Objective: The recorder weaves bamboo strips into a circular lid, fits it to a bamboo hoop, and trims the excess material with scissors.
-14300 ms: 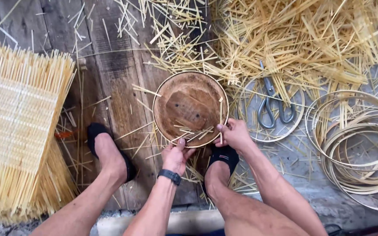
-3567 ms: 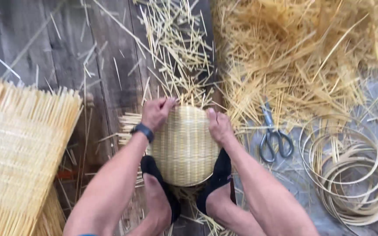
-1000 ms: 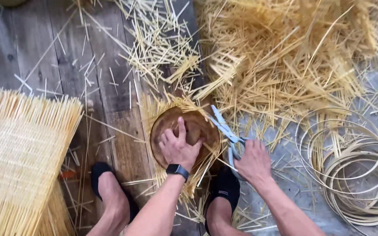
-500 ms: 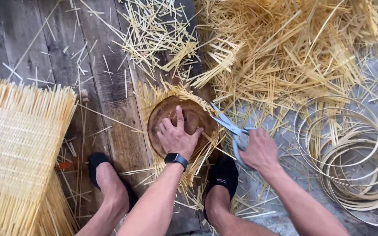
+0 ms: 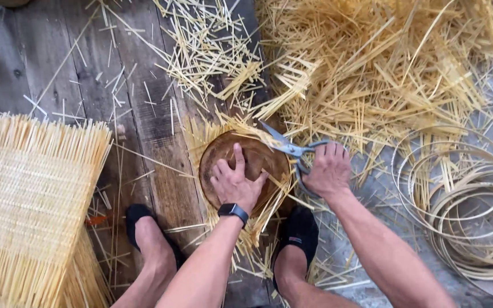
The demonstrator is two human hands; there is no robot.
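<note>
Left hand (image 5: 236, 185) flat, fingers spread, pressing the round wooden mould (image 5: 241, 162) on the plank floor (image 5: 58, 74). Right hand (image 5: 327, 171) closed on scissors (image 5: 289, 149), blades at the mould's upper-right rim. Woven strips (image 5: 263, 222) mostly hidden under the mould. Loose strip pile (image 5: 383, 63) behind, hoops (image 5: 457, 199) right, woven mat (image 5: 24, 199) left.

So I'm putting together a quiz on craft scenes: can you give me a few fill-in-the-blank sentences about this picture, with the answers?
1. The left hand presses flat on a round wooden ____, which sits on the woven strips.
2. The right hand works a pair of ____ at the edge of the woven piece.
3. The person wears a dark smartwatch on the ____ wrist.
4. The bamboo hoops lie coiled on the person's ____ side.

Missing words: mould; scissors; left; right
</note>
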